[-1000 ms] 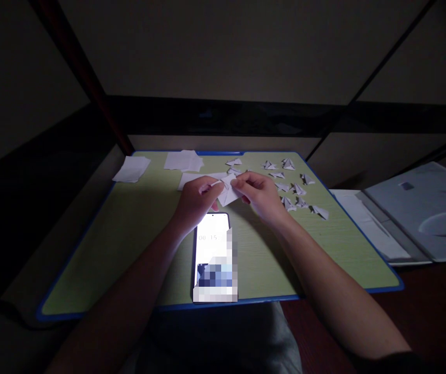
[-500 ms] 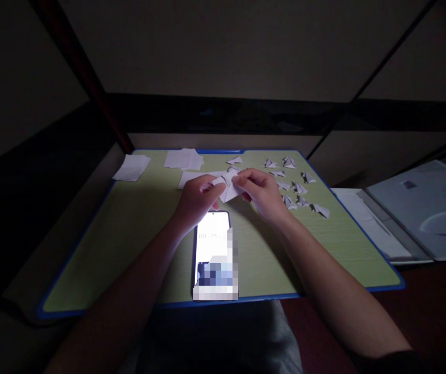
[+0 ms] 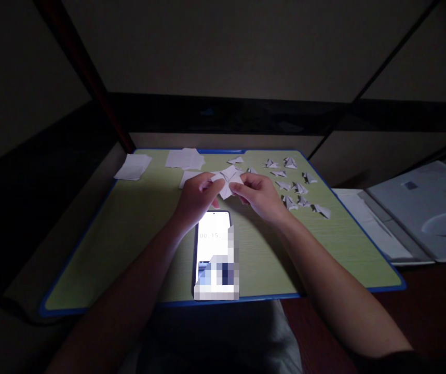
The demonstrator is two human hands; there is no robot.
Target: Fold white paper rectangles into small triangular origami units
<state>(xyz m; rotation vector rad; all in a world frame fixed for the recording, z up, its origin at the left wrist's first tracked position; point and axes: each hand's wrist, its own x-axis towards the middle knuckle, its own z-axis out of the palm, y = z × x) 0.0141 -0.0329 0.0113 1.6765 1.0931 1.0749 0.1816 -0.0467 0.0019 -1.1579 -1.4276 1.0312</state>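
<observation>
Both hands' fingers (image 3: pixel 211 185) pinch one small, white, creased, part-folded paper (image 3: pixel 228 179).

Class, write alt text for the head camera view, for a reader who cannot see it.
Two bare hands, the left hand and the right hand, pinch a small white folded paper piece between them above a green board with a blue rim. A lit phone lies just below the hands, small folded paper pieces are scattered to the right, and flat paper slips lie at the far left.

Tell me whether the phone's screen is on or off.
On: the black smartphone lying on the green board glows white and shows timer digits.
</observation>
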